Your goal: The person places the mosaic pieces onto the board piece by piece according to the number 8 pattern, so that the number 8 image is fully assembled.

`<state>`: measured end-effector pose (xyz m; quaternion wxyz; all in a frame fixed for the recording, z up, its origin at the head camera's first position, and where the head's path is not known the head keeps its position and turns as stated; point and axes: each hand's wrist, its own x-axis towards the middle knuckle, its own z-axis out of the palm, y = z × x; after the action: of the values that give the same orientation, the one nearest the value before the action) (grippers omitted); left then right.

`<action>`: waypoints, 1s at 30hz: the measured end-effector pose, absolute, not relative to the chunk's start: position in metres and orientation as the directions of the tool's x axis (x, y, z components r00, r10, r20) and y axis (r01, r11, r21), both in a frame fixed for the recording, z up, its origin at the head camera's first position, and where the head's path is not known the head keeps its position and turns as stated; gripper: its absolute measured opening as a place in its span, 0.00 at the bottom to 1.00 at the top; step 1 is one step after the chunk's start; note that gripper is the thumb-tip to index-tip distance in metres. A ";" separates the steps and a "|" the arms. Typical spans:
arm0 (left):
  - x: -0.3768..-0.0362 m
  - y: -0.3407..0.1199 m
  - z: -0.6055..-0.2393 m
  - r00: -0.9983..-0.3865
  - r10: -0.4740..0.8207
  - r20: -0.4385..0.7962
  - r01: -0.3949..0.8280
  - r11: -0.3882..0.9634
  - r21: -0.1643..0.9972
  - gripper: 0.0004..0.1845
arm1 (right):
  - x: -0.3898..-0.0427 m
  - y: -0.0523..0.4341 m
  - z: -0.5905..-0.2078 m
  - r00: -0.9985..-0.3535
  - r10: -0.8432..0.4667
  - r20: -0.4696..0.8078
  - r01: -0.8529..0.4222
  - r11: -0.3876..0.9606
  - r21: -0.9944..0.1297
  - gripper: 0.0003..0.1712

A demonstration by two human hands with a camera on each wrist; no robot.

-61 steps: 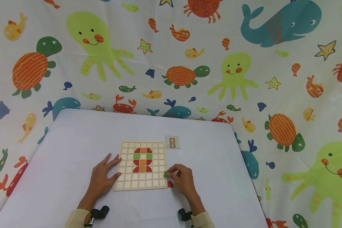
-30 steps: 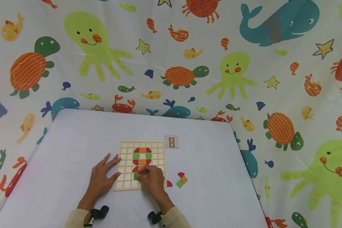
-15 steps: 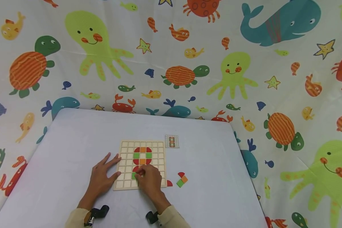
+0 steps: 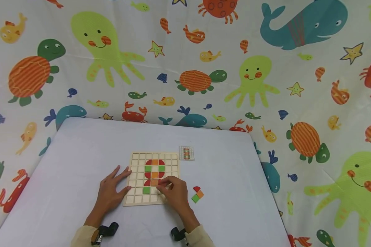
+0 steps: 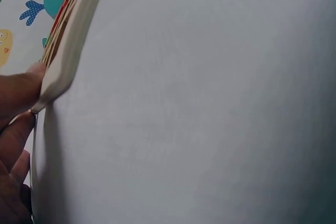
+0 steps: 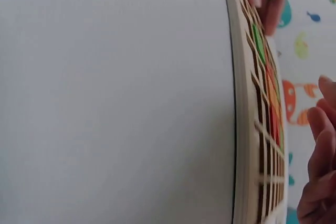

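A wooden grid board [image 4: 137,199] lies on the table, with red, orange and green tiles set in its squares in a figure of stacked loops. My left hand [image 4: 110,192] rests spread along the board's left edge, its fingers [image 5: 21,90] touching the wooden rim in the left wrist view. Over the board's lower right part hovers my right hand [image 4: 175,192], fingers loosely bent, with nothing seen between them in the right wrist view. A green tile [image 4: 146,190] sits in a square just below the red piece [image 4: 148,183]. The right hand covers several squares.
Right of the board lie loose pieces: a red one [image 4: 196,189], an orange one [image 4: 200,194] and a green one [image 4: 195,198]. A small pattern card [image 4: 187,153] lies by the board's upper right corner. A sea-animal curtain [image 4: 179,113] hangs behind the table.
The right hand carried a green tile from the board's right side to a square below the red piece, let go, and has moved back right. The left hand has stayed put.
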<state>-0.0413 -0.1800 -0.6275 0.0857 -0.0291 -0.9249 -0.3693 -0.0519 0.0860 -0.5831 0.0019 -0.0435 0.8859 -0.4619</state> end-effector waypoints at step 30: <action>-0.037 -0.179 -0.624 -0.987 -0.108 0.122 0.024 0.647 0.762 0.37 | -0.035 0.225 -0.588 -0.991 0.033 -0.132 0.123 0.630 -0.767 0.13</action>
<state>-0.0366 -0.1791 -0.6242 0.0785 0.0232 -0.9039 -0.4197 -0.0348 0.2252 -0.5883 0.0528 0.0433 0.9011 -0.4281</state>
